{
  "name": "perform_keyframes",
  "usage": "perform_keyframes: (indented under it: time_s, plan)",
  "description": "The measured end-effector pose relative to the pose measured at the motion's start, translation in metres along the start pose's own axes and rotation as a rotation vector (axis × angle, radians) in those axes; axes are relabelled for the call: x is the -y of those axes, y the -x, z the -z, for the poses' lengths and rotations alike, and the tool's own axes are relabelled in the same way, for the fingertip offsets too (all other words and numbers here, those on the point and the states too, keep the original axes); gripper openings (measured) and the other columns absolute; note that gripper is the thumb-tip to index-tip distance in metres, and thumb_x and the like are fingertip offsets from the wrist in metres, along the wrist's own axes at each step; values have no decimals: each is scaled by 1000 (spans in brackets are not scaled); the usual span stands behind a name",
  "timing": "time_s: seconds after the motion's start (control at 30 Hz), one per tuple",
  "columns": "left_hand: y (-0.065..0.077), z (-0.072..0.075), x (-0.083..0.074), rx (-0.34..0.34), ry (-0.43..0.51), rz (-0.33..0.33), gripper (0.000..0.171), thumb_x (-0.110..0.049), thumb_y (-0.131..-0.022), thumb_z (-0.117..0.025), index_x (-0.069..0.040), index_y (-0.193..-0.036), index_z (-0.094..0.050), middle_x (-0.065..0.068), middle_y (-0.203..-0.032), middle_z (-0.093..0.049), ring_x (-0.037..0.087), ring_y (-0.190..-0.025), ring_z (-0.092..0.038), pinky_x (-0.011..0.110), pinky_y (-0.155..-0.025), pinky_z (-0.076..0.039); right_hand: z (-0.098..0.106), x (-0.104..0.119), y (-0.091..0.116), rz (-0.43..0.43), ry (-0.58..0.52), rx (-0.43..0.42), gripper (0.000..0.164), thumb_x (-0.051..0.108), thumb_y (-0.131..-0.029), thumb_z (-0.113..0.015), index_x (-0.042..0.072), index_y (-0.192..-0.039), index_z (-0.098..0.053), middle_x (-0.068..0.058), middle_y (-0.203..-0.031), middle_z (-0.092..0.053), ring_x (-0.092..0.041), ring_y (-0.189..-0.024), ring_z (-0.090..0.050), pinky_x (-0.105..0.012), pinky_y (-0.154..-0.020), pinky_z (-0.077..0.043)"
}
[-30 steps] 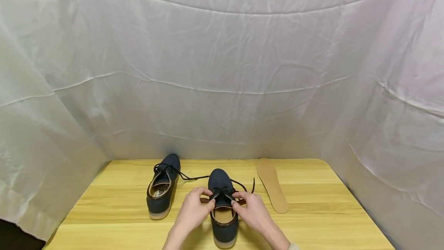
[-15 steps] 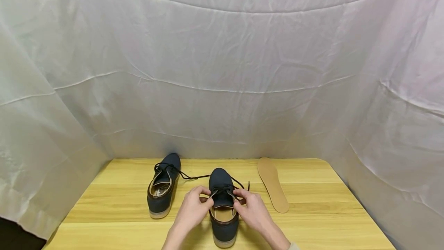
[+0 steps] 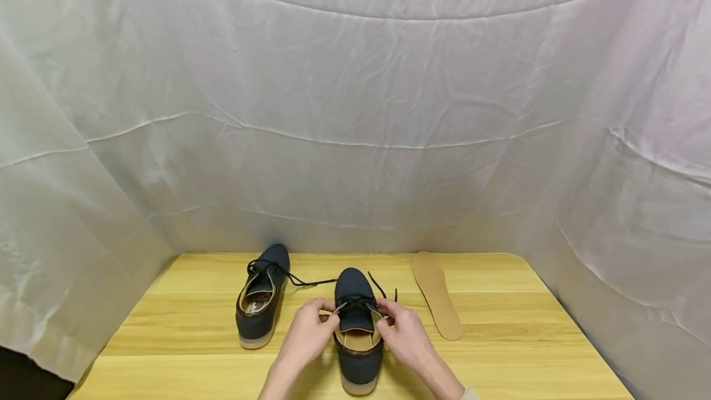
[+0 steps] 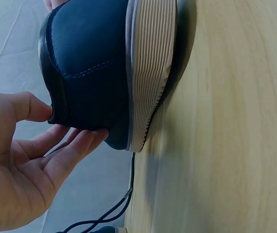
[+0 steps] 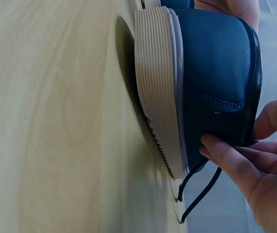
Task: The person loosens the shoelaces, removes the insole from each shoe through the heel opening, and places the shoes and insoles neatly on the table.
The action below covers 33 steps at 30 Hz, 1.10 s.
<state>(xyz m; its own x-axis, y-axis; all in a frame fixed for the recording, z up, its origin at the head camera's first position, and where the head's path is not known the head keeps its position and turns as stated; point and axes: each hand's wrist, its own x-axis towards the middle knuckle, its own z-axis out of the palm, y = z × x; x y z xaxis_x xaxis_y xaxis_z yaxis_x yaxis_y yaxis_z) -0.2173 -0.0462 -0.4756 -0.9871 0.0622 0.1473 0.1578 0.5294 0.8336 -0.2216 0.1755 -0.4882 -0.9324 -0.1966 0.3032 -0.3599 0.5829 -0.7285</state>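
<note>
A dark navy lace-up shoe stands in front of me on the table, toe pointing away, with a tan insole lying inside it. My left hand pinches the left lacing flap between thumb and fingers, and my right hand pinches the right one. The flaps are spread apart around the tongue. In the left wrist view, the left fingers lie against the shoe's side below its collar. The right wrist view has the right fingers on the opposite side. Black laces cross over the front.
A matching shoe stands to the left, its black lace stretching toward the middle shoe. A loose tan insole lies at the right on the wooden table. Grey-white cloth hangs behind and at both sides.
The lacing flaps have been drawn further apart and the hands have shifted slightly. The loose lace ends at the shoe's right have moved a little left.
</note>
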Motion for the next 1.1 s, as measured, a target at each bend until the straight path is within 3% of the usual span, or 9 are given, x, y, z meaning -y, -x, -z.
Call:
perform_keyframes:
  time_s: [0.13, 0.27, 0.43, 0.67, 0.87, 1.1]
  plan:
    - [-2, 0, 1, 25, 15, 25, 23, -12, -92, -66, -2, -111, -72, 13, -116, -70, 19, -91, -69, 34, -73, -55, 0, 0, 0, 6, 3, -5, 42, -3, -88, -59, -8, -130, -66, -19, -116, -75, -26, -101, -72, -31, -80, -58]
    - [-3, 1, 2, 51, 34, 29, 25, -10, -94, -63, 2, -114, -70, 15, -114, -71, 17, -88, -68, 33, -69, -54, -1, 0, -1, -11, 4, -6, 43, -4, -90, -58, -7, -132, -65, -20, -119, -74, -26, -108, -70, -30, -82, -56]
    - [-3, 2, 2, 58, 42, 20, 26, -9, -93, -62, 3, -115, -69, 16, -116, -71, 17, -87, -66, 31, -68, -53, -1, 0, -1, -24, -9, 2, 44, -4, -90, -58, -7, -133, -65, -20, -119, -74, -24, -102, -70, -24, -77, -52]
    - [0, 3, 1, 57, 25, 0, 23, -12, -91, -68, -3, -112, -72, 16, -124, -68, 22, -97, -71, 37, -79, -57, 2, 1, 0, -57, -55, 37, 43, 5, -87, -61, -3, -129, -68, -17, -118, -75, -16, -90, -72, -23, -73, -56]
    - [1, 3, 4, 84, 54, -27, 21, -16, -93, -76, -5, -111, -71, 15, -124, -65, 25, -99, -72, 38, -79, -59, 4, 4, 2, -80, -78, 75, 38, 13, -90, -70, -1, -126, -69, -19, -123, -73, -20, -92, -74, -24, -71, -57]
    - [0, 3, 2, 77, -1, -30, 25, -23, -94, -77, -8, -112, -71, 13, -126, -65, 33, -112, -66, 50, -90, -56, 9, 12, 3, -124, -46, 146, 49, 21, -89, -77, -3, -131, -66, -20, -129, -70, -21, -91, -73, -26, -68, -57]
